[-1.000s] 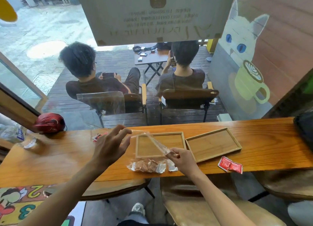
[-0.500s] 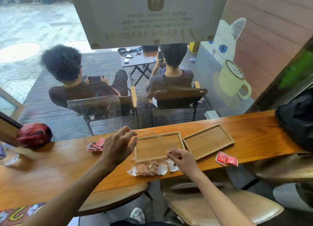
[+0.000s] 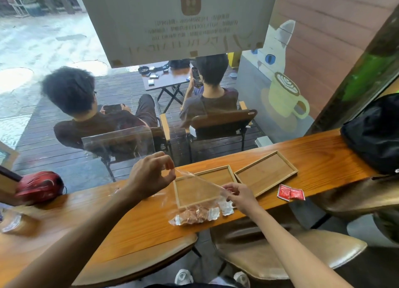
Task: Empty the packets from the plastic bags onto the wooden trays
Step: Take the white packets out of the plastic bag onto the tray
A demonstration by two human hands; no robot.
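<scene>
A clear plastic bag [image 3: 195, 185] is stretched over the left wooden tray [image 3: 230, 171]. My left hand [image 3: 151, 176] pinches its upper left edge. At the bag's lower right edge, my right hand [image 3: 240, 195] pinches it too. Brown and white packets [image 3: 195, 214] lie in the bag's lower end on the counter, just in front of the tray. A second wooden tray [image 3: 266, 175] lies bare to the right. Two red packets [image 3: 290, 193] rest on the counter right of my right hand.
The wooden counter [image 3: 121, 218] runs along a window. A red helmet [image 3: 38, 186] sits at the far left, a black bag [image 3: 375, 132] at the far right. Another clear bag [image 3: 9, 220] lies at the left edge. Stools [image 3: 280, 253] stand below the counter.
My left hand has risen and closed its pinch on the bag's edge, pulling the bag taut. The camera has shifted, so the red packets left of my hand are no longer seen.
</scene>
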